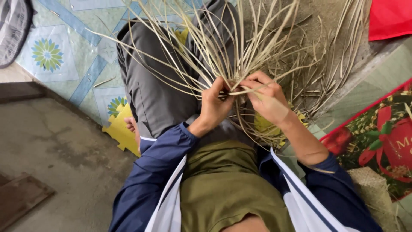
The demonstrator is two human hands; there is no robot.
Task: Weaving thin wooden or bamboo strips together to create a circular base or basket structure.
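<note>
I sit with a bundle of long pale reed strips fanning out from my lap over my grey trousers. My left hand grips the woven centre of the strips from the left. My right hand pinches a single strip and pulls it sideways across the centre toward the left hand. Both hands meet at the knot of strips. The woven middle itself is mostly hidden behind my fingers.
A patterned floor mat with flower prints lies at the upper left, and a yellow foam tile sits under my leg. Bare concrete floor is on the left. A red printed sack and a red cloth lie to the right.
</note>
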